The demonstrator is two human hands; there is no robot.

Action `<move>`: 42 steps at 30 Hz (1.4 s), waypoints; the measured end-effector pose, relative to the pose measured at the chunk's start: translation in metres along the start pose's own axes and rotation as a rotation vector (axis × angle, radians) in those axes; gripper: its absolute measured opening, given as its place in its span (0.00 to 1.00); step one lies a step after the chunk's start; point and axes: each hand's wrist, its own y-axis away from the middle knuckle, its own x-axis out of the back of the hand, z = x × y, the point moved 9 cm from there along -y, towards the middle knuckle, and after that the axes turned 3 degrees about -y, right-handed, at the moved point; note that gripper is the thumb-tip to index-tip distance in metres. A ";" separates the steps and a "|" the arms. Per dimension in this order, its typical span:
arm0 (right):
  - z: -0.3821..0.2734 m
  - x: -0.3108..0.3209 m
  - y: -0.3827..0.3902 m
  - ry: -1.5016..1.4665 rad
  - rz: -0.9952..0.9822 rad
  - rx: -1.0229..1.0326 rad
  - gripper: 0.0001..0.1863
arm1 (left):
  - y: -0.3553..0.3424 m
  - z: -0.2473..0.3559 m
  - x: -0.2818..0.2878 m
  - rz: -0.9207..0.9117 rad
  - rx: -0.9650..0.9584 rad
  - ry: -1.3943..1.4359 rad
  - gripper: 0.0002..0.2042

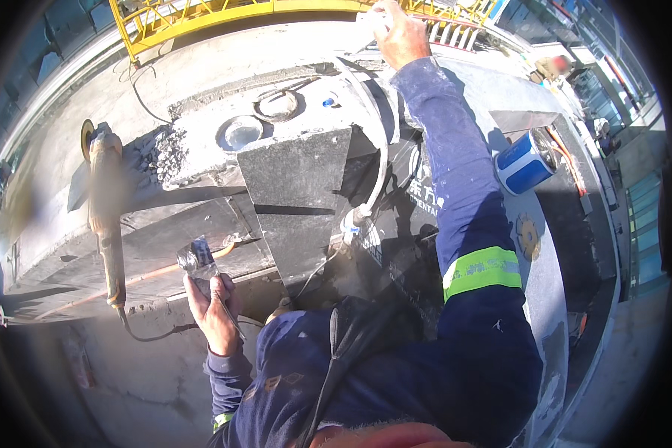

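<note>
My left hand (215,308) is raised at the left of my body, fingers closed around a small shiny object (196,255) with dark and silvery sides; its kind is unclear. A thin flat strip runs down along the palm. My right hand (402,36) reaches far forward to the top of the view, its arm stretched over the dark stone slabs. The fingers are bent together by a washed-out white patch, and glare hides what they hold, if anything. Nearest to it are a pale hose (384,142) and the yellow metal frame (201,24).
An angle grinder (106,201) with a cord is at the left, by rubble (160,155). A round container (243,133) and a coil (276,105) lie on the ledge. A blue-and-white can (524,163) and a toothed disc (528,237) are on the slab at right.
</note>
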 end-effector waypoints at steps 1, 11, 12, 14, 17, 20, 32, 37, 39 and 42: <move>0.017 0.022 0.000 0.029 -0.042 -0.068 0.09 | 0.001 -0.002 0.001 -0.004 0.035 -0.002 0.13; 0.062 0.016 0.107 0.029 -0.157 -0.438 0.14 | 0.005 0.002 -0.020 -0.064 0.033 0.015 0.20; 0.059 0.019 0.111 0.010 -0.092 -0.444 0.15 | 0.006 0.001 -0.020 -0.059 0.049 0.018 0.20; 0.059 0.020 0.112 0.010 -0.094 -0.512 0.19 | 0.006 0.004 -0.021 -0.072 0.031 0.013 0.19; 0.041 0.051 0.093 -0.021 0.042 -0.429 0.23 | 0.009 0.005 -0.017 -0.036 0.024 -0.014 0.16; 0.012 0.114 0.067 -0.078 0.355 -0.113 0.26 | 0.010 0.004 -0.015 -0.038 0.046 -0.017 0.13; 0.043 0.015 0.136 -0.057 0.020 -0.405 0.27 | 0.008 -0.001 -0.021 -0.101 -0.007 0.009 0.12; 0.076 0.033 0.146 -0.546 0.246 -0.784 0.31 | 0.014 -0.007 -0.018 -0.108 0.072 0.017 0.13; 0.087 0.035 0.164 -0.886 0.296 -1.046 0.25 | 0.014 -0.011 -0.020 -0.121 0.093 0.002 0.13; 0.062 0.061 0.161 -0.938 0.123 -0.811 0.14 | 0.013 -0.022 -0.030 -0.176 0.112 -0.021 0.15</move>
